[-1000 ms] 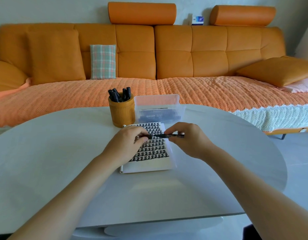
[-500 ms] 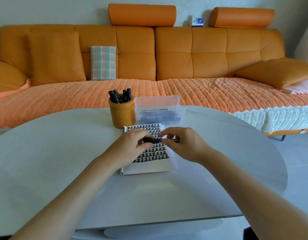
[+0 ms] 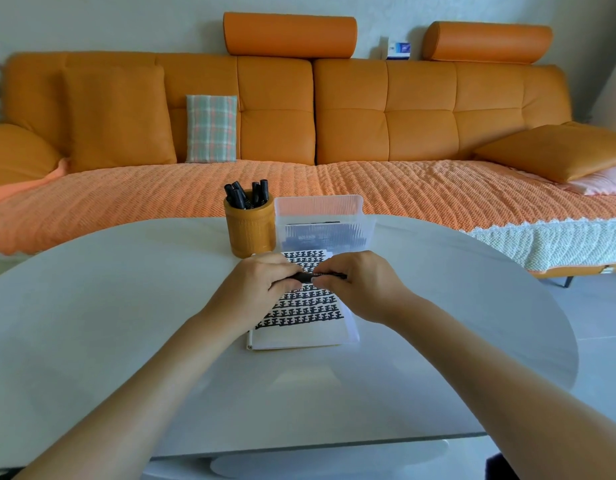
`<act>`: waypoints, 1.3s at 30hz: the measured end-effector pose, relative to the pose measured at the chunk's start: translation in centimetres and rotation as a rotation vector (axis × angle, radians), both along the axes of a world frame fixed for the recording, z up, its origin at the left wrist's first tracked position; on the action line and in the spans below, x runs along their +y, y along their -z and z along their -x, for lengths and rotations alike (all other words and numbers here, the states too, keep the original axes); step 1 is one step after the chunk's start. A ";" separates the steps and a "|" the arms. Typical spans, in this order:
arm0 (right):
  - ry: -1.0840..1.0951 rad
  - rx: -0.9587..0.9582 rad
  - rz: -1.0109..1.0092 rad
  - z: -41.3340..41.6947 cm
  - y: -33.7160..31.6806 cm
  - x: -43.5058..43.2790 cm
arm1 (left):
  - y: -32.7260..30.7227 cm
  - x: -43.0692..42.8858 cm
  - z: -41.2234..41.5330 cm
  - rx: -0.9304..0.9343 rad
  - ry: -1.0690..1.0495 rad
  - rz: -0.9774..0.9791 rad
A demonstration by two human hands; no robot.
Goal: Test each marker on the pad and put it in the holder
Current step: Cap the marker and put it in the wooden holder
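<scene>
Centrally, left hand (image 3: 261,289), right hand (image 3: 356,287) pinching slim black marker (image 3: 304,276), ink-patterned pad (image 3: 299,336) beneath

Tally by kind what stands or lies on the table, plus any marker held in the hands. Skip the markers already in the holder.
Holder: 1
Clear plastic box: 1
Pad: 1
Marker, gripped by left hand and right hand: 1
Total: 4

- An orange sofa (image 3: 351,109) is seen behind the white table (image 3: 92,323).
- A plaid cushion (image 3: 211,129) is propped against its back.
- A woven throw (image 3: 368,188) is spread over the seat.
- A small blue-and-white box (image 3: 398,50), possibly a carton, is set on the backrest.
</scene>
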State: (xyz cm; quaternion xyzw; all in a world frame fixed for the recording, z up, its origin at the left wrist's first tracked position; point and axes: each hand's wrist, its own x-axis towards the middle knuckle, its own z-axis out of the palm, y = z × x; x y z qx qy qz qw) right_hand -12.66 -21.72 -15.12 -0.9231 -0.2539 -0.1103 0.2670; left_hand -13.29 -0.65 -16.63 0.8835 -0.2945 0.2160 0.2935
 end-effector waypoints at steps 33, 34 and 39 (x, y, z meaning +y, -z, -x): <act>0.178 0.088 -0.415 -14.5 -7.8 12.2 | -3.4 8.0 -13.2 0.362 -0.275 0.315; 0.183 0.100 -0.350 -14.6 -7.5 12.4 | -3.3 8.1 -13.5 0.374 -0.262 0.337; 0.219 0.101 -0.171 -15.4 -5.7 12.8 | -3.0 7.9 -14.4 0.330 -0.248 0.410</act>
